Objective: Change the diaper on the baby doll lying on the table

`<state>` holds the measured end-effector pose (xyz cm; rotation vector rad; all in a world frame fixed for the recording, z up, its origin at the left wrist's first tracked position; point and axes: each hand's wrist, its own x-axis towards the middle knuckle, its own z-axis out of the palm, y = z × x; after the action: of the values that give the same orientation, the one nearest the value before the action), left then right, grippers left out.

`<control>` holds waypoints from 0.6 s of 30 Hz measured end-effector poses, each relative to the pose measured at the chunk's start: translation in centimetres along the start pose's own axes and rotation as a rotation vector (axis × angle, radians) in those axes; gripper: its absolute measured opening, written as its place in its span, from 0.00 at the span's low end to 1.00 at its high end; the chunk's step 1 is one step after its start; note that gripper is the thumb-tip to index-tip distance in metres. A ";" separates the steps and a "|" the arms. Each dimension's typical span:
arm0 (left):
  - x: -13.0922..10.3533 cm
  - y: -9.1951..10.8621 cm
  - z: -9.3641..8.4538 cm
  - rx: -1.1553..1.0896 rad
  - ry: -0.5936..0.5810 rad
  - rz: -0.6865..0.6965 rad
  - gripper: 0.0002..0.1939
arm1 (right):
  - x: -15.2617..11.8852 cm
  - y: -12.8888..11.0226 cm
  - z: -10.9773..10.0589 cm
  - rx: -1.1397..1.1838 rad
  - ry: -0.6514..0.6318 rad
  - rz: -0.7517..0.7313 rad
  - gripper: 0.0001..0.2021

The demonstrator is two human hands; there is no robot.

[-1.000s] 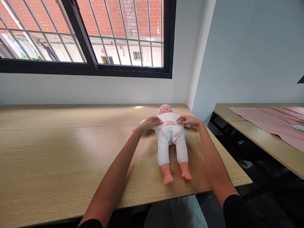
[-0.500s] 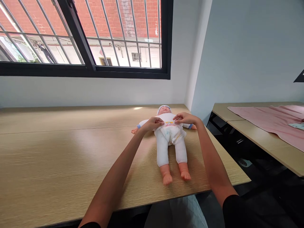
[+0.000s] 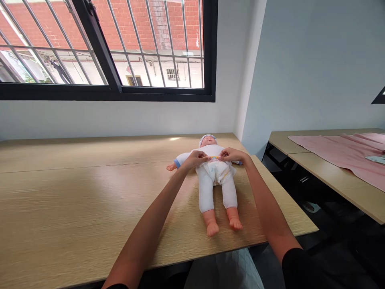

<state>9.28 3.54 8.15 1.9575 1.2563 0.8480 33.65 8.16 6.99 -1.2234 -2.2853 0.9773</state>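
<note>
A baby doll point(image 3: 206, 192) in white clothing and a cap lies on its back, feet towards me. Around its hips is a white diaper point(image 3: 215, 172) with a coloured strip along the top of its front. My left hand point(image 3: 197, 159) pinches the diaper's upper edge on the left side. On the other side of the waist, my right hand point(image 3: 230, 155) grips the same edge between thumb and fingers. The coloured strip shows between the two hands. The doll's arm on the right is mostly hidden behind my right wrist.
The doll lies on a wooden table point(image 3: 90, 208) against the wall under a barred window point(image 3: 162, 94). Across a gap at right stands a second table point(image 3: 323, 162) bearing a pink cloth point(image 3: 337, 150). The near table's right edge runs close beside my right arm.
Both hands have moved slightly inward along the diaper's top edge, so less of the coloured strip shows between them. The doll stays in place.
</note>
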 end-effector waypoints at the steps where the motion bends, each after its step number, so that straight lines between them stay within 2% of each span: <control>1: 0.1 -0.2 -0.1 -0.009 -0.003 -0.020 0.23 | -0.1 0.1 0.0 0.011 0.018 0.001 0.23; 3: 0.1 -0.7 -0.4 0.000 0.027 -0.078 0.23 | -0.2 0.5 0.1 0.018 0.099 0.027 0.22; 5: 0.2 -1.6 -1.1 0.114 0.141 -0.126 0.20 | -0.2 1.1 0.0 -0.003 0.251 0.087 0.19; 7: 0.1 -2.6 -2.3 0.267 0.278 -0.148 0.14 | -0.4 1.9 -0.3 -0.060 0.413 0.162 0.13; 9: -0.1 -3.8 -3.9 0.401 0.334 -0.192 0.08 | -0.7 2.8 -0.7 -0.146 0.469 0.257 0.14; 11: -0.4 -5.0 -5.5 0.499 0.253 -0.306 0.08 | -1.1 3.7 -1.0 -0.216 0.405 0.351 0.20; 14: -0.6 -6.4 -7.5 0.589 0.056 -0.479 0.14 | -2.0 4.8 -0.9 -0.249 0.308 0.429 0.23; 18: -0.8 -7.5 -8.3 0.579 -0.113 -0.548 0.10 | -2.8 6.1 -0.1 -0.289 0.348 0.492 0.19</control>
<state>-1.40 6.75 6.83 1.8688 1.9914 0.0961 38.78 8.20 2.70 -1.9665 -1.9308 0.5208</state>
